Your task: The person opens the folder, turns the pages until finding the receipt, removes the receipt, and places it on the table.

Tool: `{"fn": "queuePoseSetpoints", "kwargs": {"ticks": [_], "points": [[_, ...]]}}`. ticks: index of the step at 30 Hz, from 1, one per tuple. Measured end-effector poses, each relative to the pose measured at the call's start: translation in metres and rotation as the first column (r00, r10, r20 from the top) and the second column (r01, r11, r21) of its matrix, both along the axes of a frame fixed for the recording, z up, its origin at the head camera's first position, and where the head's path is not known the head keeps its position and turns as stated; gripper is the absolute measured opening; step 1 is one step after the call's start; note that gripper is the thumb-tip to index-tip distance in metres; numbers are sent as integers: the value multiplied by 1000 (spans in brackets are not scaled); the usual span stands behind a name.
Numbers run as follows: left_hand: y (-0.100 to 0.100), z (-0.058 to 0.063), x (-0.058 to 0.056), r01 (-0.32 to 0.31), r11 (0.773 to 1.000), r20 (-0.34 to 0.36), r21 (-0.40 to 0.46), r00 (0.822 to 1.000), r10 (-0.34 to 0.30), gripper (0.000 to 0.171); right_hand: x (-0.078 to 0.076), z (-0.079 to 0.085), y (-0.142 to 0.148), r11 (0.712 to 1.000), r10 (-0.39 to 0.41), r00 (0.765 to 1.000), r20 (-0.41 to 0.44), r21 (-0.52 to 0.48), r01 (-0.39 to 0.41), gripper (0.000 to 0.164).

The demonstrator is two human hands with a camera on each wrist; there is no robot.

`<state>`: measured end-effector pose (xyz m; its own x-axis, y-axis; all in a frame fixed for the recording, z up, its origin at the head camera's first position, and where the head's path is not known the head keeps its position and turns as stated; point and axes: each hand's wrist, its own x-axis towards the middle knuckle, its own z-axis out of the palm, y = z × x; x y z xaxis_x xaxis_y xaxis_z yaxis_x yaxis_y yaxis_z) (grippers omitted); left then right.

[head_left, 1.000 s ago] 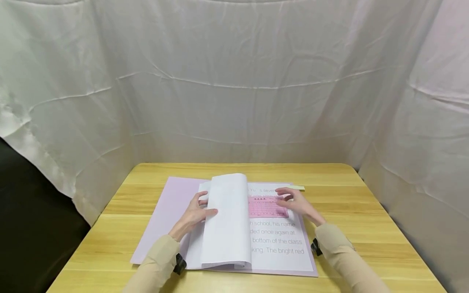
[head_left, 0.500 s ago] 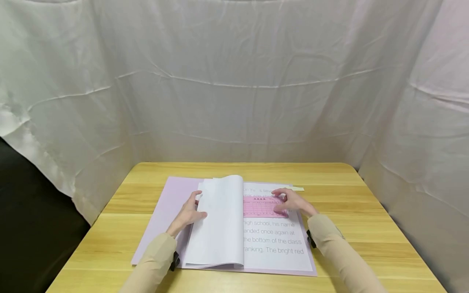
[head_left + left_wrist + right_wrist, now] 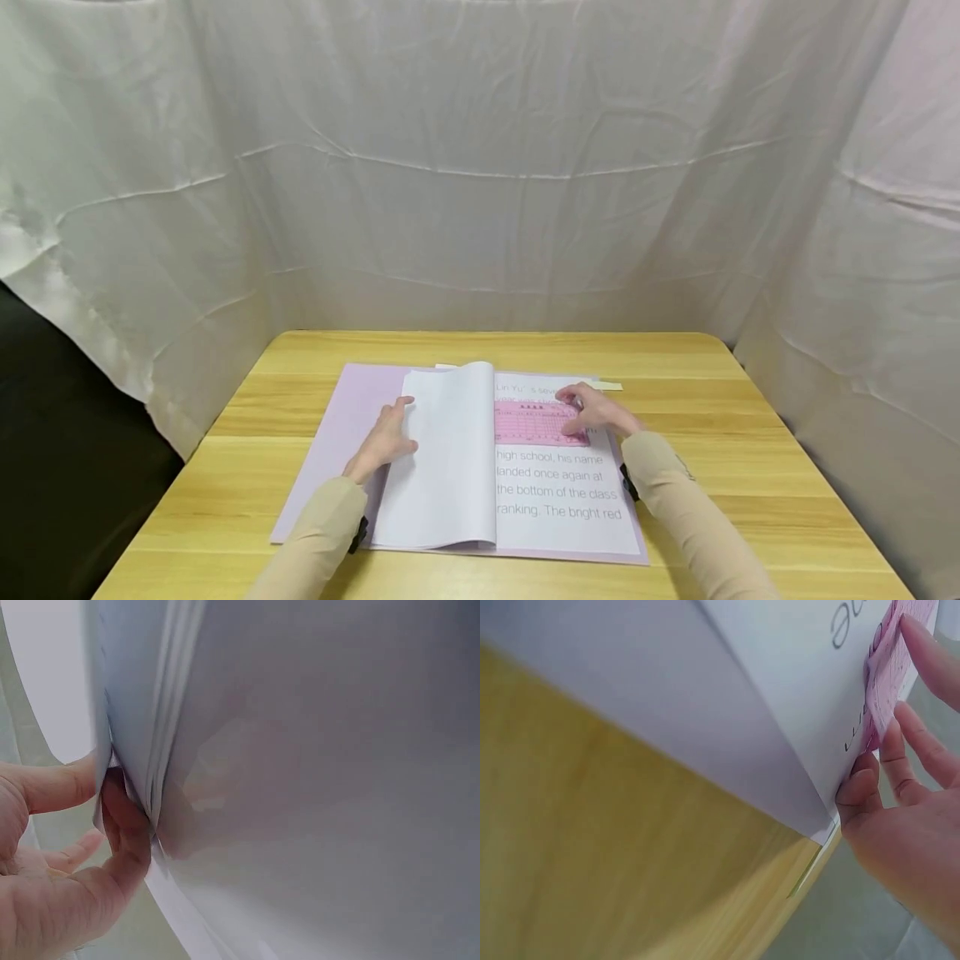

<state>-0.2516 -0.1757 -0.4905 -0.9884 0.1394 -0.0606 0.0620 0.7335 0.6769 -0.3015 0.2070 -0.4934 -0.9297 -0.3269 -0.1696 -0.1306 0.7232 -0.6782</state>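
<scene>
A booklet with a lilac cover (image 3: 360, 408) lies spread on the wooden table, and a stack of white pages (image 3: 442, 467) curves over to its left side. My left hand (image 3: 382, 437) pinches the outer edge of these pages, the thumb on top and fingers tucked beneath, as the left wrist view shows. On the printed right-hand page (image 3: 558, 529) lies a pink printed slip (image 3: 528, 423) with a grid. My right hand (image 3: 600, 410) rests at its right end, the thumb and fingers spread and touching it. The slip's left end meets the fold of the turned pages.
A pale yellow tab (image 3: 609, 386) sticks out at the booklet's upper right. The wooden table (image 3: 720, 417) extends on both sides. Light curtains (image 3: 480, 208) hang behind and at the sides, with a dark area (image 3: 60, 467) at far left.
My left hand has moved left with the turned pages, which lie flatter and uncover more text and pink slip. My right hand has shifted slightly left and come down onto the slip.
</scene>
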Motion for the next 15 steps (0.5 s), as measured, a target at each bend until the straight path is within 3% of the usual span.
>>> {"fn": "queuePoseSetpoints", "kwargs": {"ticks": [4, 8, 12, 15], "points": [[2, 1, 1, -2, 1000, -34, -26, 999, 1, 82, -1, 1, -2, 1000, -16, 999, 41, -1, 16, 66], [4, 1, 2, 61, 998, -66, -9, 996, -61, 77, -2, 2, -2, 999, -20, 999, 47, 28, 19, 57], [4, 1, 3, 145, 988, -28, 57, 989, -144, 73, -1, 4, -4, 998, -32, 999, 44, 62, 29, 51], [4, 1, 3, 158, 985, 6, 75, 987, -159, 74, 0, 5, -4, 997, -30, 999, 43, 70, 27, 52]]}}
